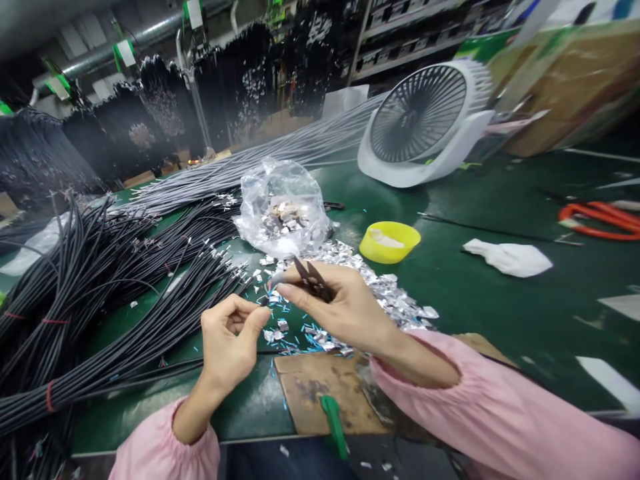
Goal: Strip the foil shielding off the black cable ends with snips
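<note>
left hand (229, 340): cable (265, 301) | right hand (345, 310): tool (314, 280) | table edge (260, 439) near, fan (423, 120) far

Pink sleeves (500, 407), gathered cuffs (200, 445); perhaps dark trousers (280, 460).

Green tabletop (500, 193), cluttered. Left: black cables (150, 337) in bundles, red ties around some. Far left to centre: long run of grey cables (260, 153). Centre: clear plastic bag (280, 179) with small metallic pieces inside, foil scraps (405, 300) heaped next to it, blue bits (313, 339) strewn nearer. Right of bag: yellow cup (390, 252), white fan (425, 117) farther back. Right: crumpled white piece (515, 259), thin dark rod (490, 229), orange handles (600, 220), white strip (607, 383) nearer. Near edge, centre: worn brown board (305, 387). Far right: cardboard box (585, 80).
</note>
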{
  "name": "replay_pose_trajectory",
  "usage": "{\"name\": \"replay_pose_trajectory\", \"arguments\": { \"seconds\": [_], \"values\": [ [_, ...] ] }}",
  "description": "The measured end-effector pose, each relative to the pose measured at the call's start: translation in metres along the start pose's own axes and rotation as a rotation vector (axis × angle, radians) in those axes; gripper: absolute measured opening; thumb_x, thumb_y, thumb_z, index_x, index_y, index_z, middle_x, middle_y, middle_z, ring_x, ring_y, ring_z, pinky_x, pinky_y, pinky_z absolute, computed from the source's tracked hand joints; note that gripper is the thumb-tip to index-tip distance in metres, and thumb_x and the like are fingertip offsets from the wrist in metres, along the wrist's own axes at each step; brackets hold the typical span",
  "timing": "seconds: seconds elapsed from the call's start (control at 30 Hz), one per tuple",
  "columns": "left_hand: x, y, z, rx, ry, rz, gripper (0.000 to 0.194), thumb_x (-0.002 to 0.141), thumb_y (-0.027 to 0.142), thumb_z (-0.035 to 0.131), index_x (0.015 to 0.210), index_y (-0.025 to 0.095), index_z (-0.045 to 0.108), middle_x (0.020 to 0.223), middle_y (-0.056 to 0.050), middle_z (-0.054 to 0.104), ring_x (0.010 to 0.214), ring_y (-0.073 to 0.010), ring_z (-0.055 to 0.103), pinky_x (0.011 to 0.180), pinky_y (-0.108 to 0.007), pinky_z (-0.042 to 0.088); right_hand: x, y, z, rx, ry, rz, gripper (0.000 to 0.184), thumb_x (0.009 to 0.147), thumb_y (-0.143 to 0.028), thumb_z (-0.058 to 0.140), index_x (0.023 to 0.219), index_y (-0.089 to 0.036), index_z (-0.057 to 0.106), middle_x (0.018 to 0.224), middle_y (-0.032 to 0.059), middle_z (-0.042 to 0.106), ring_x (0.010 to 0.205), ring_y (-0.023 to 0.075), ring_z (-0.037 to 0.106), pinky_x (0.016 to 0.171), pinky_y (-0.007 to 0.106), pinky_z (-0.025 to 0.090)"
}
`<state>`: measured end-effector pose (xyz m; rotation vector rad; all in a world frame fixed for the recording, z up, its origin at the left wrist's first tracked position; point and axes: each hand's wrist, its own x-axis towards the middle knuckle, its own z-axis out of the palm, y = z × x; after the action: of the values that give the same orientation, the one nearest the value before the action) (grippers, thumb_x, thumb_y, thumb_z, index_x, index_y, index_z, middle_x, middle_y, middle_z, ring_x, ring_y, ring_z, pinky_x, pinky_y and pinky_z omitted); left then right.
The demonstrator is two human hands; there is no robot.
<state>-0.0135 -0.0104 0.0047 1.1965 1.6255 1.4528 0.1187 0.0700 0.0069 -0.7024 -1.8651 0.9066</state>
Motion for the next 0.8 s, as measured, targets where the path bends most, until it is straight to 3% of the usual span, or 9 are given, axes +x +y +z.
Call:
{"name": "replay_pose_trajectory", "arguments": {
  "seconds": [0.4, 0.6, 0.8],
  "values": [
    [0.0011, 0.0000, -0.0014, 0.002, -0.082, 0.006, 0.029, 0.072, 0.039, 0.064, 0.059, 0.013, 0.058, 0.049, 0.002, 0.049, 0.043, -0.0061, 0.041, 0.041, -0.018, 0.032, -0.0018, -0.0071, 0.0007, 0.019, 0.043, -0.047, 0.017, 0.068, -0.018, 0.056, 0.052, -0.016, 0.060, 0.048, -0.0029, 0.045, 0.044, 0.0063, 0.037, 0.043, 0.021, 0.029],
    [0.0036, -0.0008, -0.0046, -0.071, -0.153, -0.056, 0.039, 0.074, 0.050, 0.061, 0.063, 0.012, 0.060, 0.050, 0.001, 0.050, 0.042, -0.0053, 0.039, 0.039, -0.018, 0.030, -0.0015, -0.0030, 0.0004, 0.131, 0.040, 0.195, 0.016, 0.066, -0.028, 0.060, 0.059, -0.014, 0.066, 0.045, -0.0021, 0.046, 0.044, 0.0072, 0.036, 0.040, 0.021, 0.028],
    [0.0049, -0.0025, -0.0052, -0.103, -0.174, -0.102, 0.042, 0.074, 0.053, 0.061, 0.061, 0.012, 0.058, 0.049, 0.002, 0.046, 0.040, -0.0042, 0.037, 0.038, -0.017, 0.027, -0.0018, -0.0027, 0.0010, 0.250, 0.058, 0.266, 0.016, 0.063, -0.029, 0.064, 0.061, -0.014, 0.069, 0.044, -0.0026, 0.044, 0.043, 0.0067, 0.036, 0.039, 0.020, 0.029]
  ]
}}
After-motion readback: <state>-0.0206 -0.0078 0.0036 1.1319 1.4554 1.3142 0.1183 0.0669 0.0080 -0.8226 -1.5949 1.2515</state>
